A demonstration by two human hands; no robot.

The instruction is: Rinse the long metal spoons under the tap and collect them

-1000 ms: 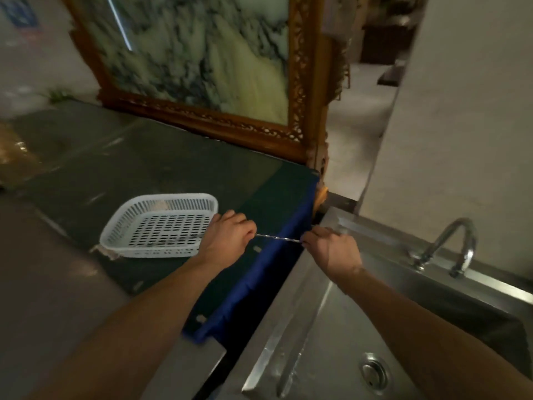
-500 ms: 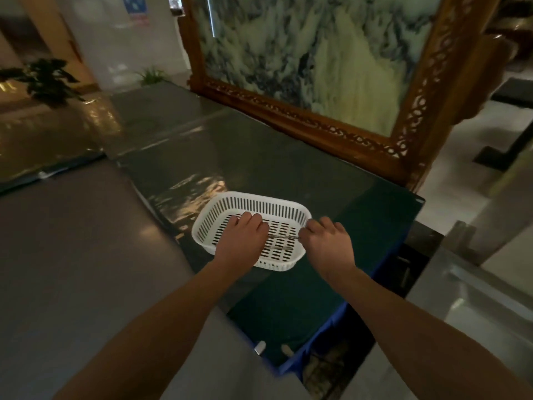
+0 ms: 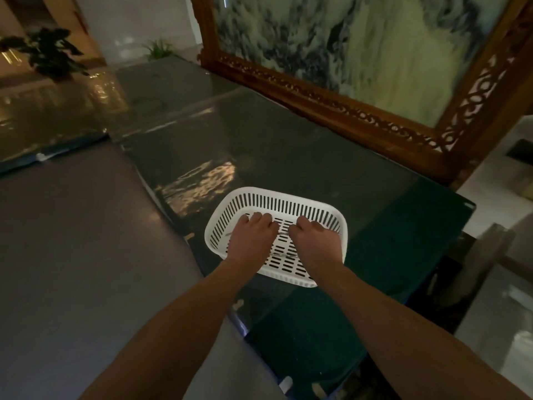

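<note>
**Spoon going into the basket, both hands on it**

Head view, dim light. My left hand (image 3: pixel 250 238) and right hand (image 3: pixel 314 243) are both low inside the white slotted basket (image 3: pixel 277 201), centre of the frame, knuckles up. Between them a thin metal spoon (image 3: pixel 284 232) shows as a short bright line; each hand seems to pinch one end, fingers curled down around it. The bowl and the handle tip are hidden under the hands, so I can't tell which end is which. I can't tell whether the spoon touches the basket floor or hangs just above it.

A second thin metal piece (image 3: pixel 286 255) lies on the basket floor, nearer the bottom of the frame, likely another spoon already collected. Too small to be sure.

The basket sits on the dark glossy worktop (image 3: pixel 288 157), with the carved wooden frame (image 3: pixel 360 111) of a marble panel across the upper right.

Progress, my judgement: this spoon is at the collecting stage, the drop-off not yet finished. No tap or sink in this view, and no spoons waiting anywhere I can see, so how many remain I can't say. Next is letting go of both ends.
</note>
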